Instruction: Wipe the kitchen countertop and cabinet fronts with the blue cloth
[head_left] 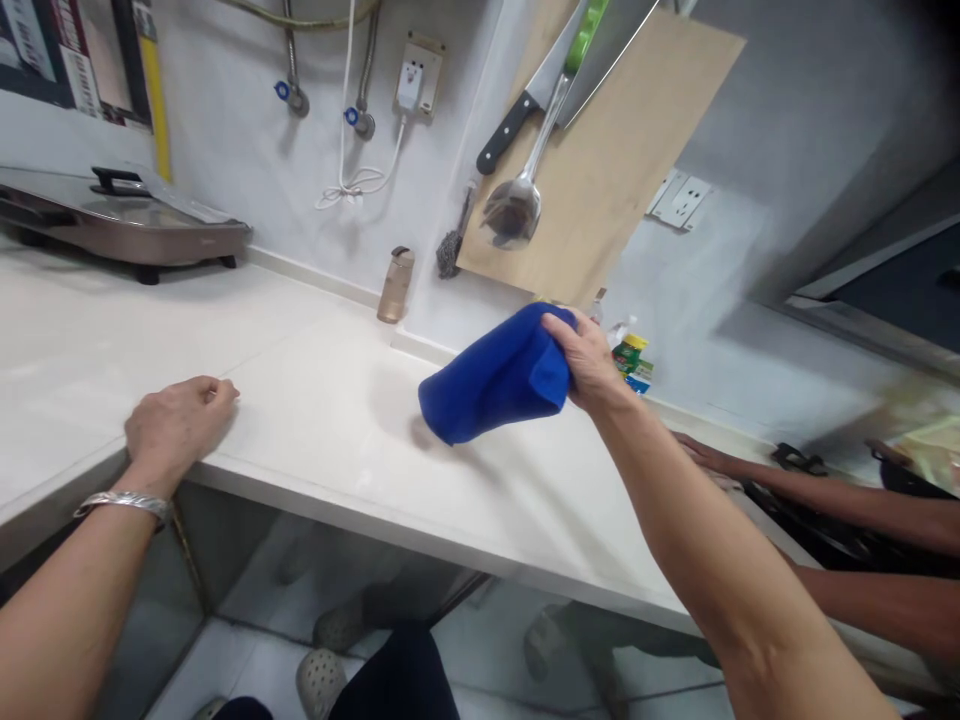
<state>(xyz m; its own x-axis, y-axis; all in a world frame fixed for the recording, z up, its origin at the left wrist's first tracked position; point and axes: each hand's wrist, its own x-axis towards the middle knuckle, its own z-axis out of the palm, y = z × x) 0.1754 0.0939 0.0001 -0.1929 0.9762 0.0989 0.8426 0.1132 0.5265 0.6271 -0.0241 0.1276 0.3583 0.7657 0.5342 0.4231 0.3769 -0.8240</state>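
Note:
A folded blue cloth point(495, 375) hangs just over the white countertop point(337, 400), pinched at its right end by my right hand point(592, 360). The thumb lies on top of the cloth; the other fingers are mostly hidden behind it. My left hand point(180, 420) rests at the counter's front edge, by the inner corner, with its fingers curled in. Whether anything lies inside that fist is hidden from view. A silver bracelet point(124, 505) circles the left wrist.
An electric pan with a glass lid point(127, 225) stands at the back left. A small brown bottle point(396, 285) sits by the wall. Above hang a wooden board point(637, 150), knives and a ladle point(514, 205). At right, another person's arms point(847, 500) reach over the counter near a stove.

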